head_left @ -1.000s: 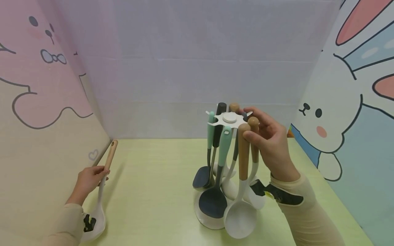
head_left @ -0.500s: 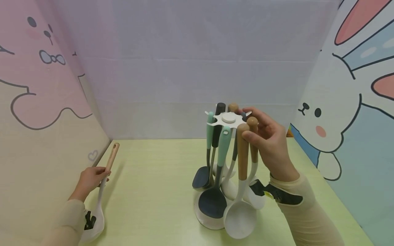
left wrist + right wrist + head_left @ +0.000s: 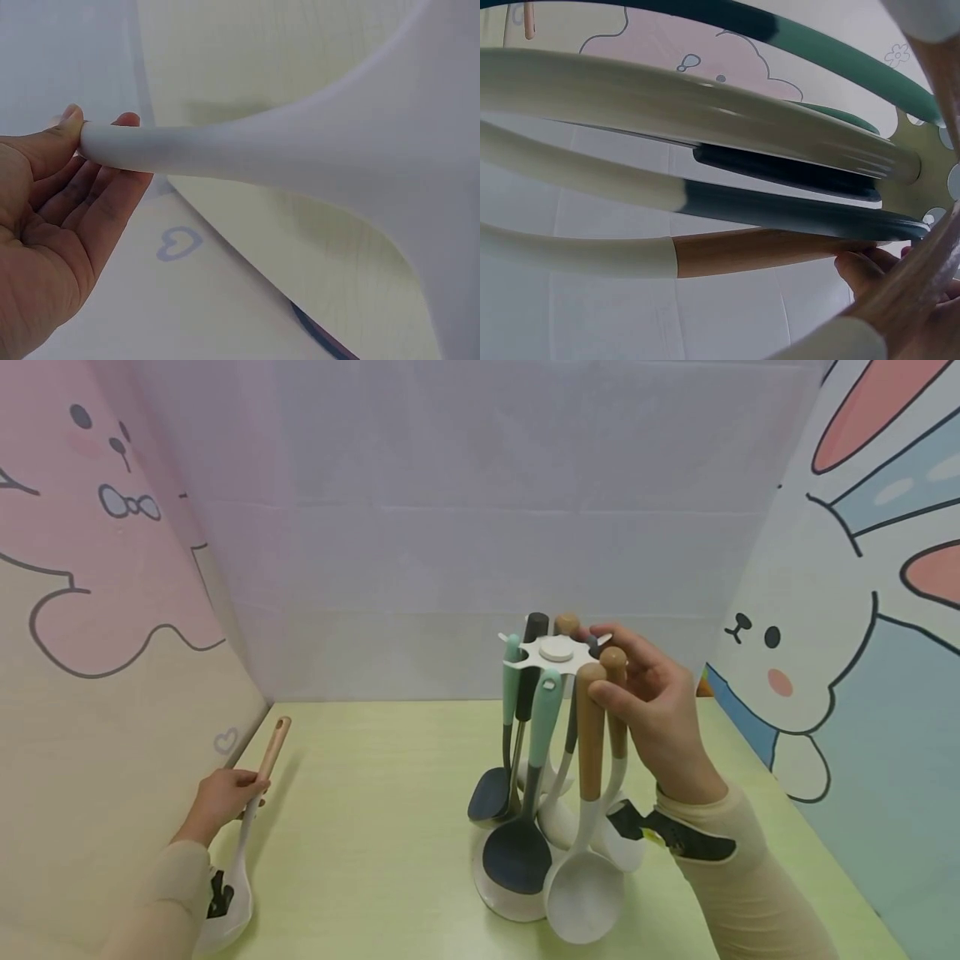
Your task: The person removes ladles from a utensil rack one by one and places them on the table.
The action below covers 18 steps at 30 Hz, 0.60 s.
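Observation:
At the left of the head view, my left hand (image 3: pixel 225 797) pinches a white spatula (image 3: pixel 238 877) at the lower end of its wooden handle. In the left wrist view, thumb and fingers close round its neck (image 3: pixel 172 146), and the wide head fills the right side. On the right stands a white utensil rack (image 3: pixel 557 649) hung with several utensils. My right hand (image 3: pixel 663 718) grips the rack's top from the right, thumb against the wooden handle of a white ladle (image 3: pixel 587 893), index finger reaching behind. A dark ladle (image 3: pixel 517 856) with a mint handle hangs beside it.
The rack's round white base (image 3: pixel 510 902) rests on a pale wood-grain table (image 3: pixel 375 810). A dark turner (image 3: pixel 489 793) hangs on its left side. Cartoon-printed panels stand left and right (image 3: pixel 847 652), with a plain pale backdrop (image 3: pixel 450 527) behind.
My left hand and the spatula have shifted slightly to the right, the handle's tip sinking a little. My right hand stays at the rack, which has not visibly moved.

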Available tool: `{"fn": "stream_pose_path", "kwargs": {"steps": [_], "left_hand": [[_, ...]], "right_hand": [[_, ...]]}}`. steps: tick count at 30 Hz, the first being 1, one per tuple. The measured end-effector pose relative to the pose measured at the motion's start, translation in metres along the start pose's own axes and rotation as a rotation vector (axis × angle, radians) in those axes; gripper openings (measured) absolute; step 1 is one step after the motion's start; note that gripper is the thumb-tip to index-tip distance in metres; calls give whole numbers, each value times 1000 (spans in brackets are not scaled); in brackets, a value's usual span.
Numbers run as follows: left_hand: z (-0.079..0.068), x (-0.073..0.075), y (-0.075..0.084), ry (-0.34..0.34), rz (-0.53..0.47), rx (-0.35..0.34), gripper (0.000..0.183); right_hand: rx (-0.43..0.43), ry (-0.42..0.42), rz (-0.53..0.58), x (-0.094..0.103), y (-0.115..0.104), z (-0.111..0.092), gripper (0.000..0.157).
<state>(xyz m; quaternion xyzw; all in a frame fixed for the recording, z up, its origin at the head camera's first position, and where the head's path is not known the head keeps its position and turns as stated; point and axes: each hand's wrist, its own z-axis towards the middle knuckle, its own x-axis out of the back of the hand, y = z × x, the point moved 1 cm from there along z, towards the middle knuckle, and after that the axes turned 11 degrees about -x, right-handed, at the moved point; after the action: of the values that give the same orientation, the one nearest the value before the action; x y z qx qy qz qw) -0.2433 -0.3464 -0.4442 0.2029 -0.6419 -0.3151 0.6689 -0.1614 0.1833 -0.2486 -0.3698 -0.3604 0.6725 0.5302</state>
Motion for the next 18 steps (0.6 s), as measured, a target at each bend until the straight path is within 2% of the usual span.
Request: {"fn": "stream_pose_path", "kwargs": {"steps": [14, 18], "left_hand": [[5, -4, -9, -32, -9, 9, 31], [7, -6, -10, -48, -3, 31, 32]], "right_hand": [[4, -9, 8, 0, 2, -1, 49], [4, -7, -2, 0, 2, -1, 50]]}}
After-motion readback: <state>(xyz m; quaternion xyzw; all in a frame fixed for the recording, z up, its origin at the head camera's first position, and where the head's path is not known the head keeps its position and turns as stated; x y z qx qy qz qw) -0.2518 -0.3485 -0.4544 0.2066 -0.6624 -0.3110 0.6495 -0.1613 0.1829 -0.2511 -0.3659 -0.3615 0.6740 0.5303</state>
